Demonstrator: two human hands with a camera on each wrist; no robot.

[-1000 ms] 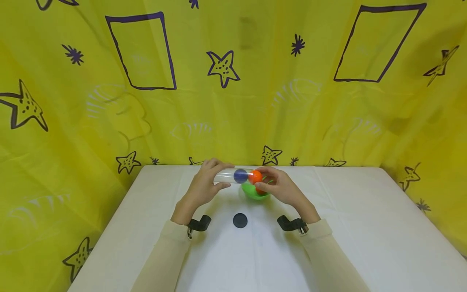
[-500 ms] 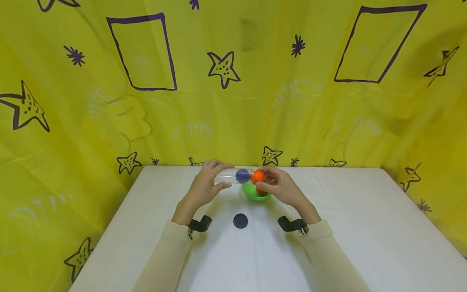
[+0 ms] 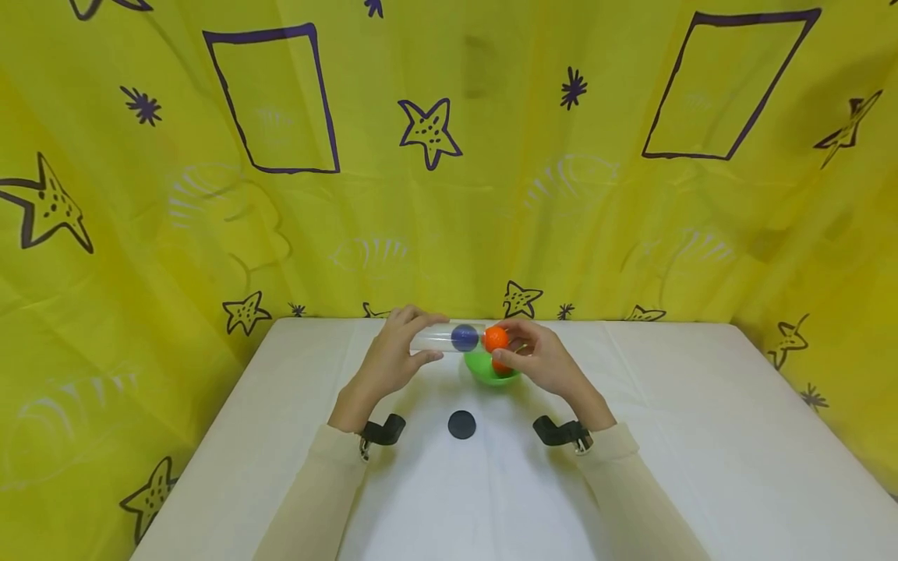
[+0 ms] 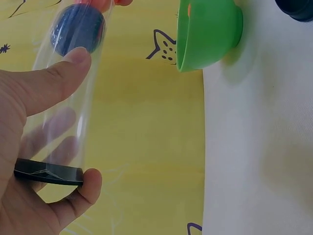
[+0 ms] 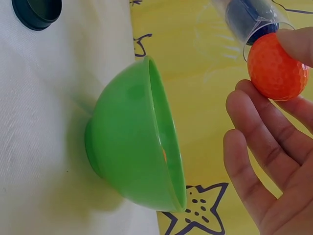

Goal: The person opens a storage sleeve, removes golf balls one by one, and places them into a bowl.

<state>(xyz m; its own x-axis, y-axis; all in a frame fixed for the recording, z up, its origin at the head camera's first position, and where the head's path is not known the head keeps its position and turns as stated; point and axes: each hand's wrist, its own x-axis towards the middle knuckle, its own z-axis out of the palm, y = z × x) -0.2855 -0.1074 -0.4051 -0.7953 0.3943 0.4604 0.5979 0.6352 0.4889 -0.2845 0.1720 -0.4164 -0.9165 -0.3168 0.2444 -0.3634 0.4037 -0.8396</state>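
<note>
My left hand (image 3: 390, 351) grips a clear plastic tube (image 4: 83, 117), held nearly level above the table in the head view. A dark cap (image 4: 49, 172) closes the tube's end by the little finger, and a dark blue ball (image 3: 464, 338) sits inside towards the other, open end. With thumb and fingers my right hand (image 3: 543, 354) pinches an orange dimpled golf ball (image 5: 277, 67) right at that open mouth. Below stands a green bowl (image 5: 127, 142). Another orange ball (image 3: 501, 361) shows in it, partly hidden by the right hand.
A loose round black cap (image 3: 461, 425) lies on the white-covered table (image 3: 435, 499), nearer the body than the bowl. Behind the table's far edge hangs a yellow curtain (image 3: 449, 218) with drawn stars. Each wrist wears a black camera mount (image 3: 384, 429).
The orange golf ball in the right hand has shifted slightly right, from overlapping the tube's end to just at its mouth. The left hand, bowl and loose cap look the same.
</note>
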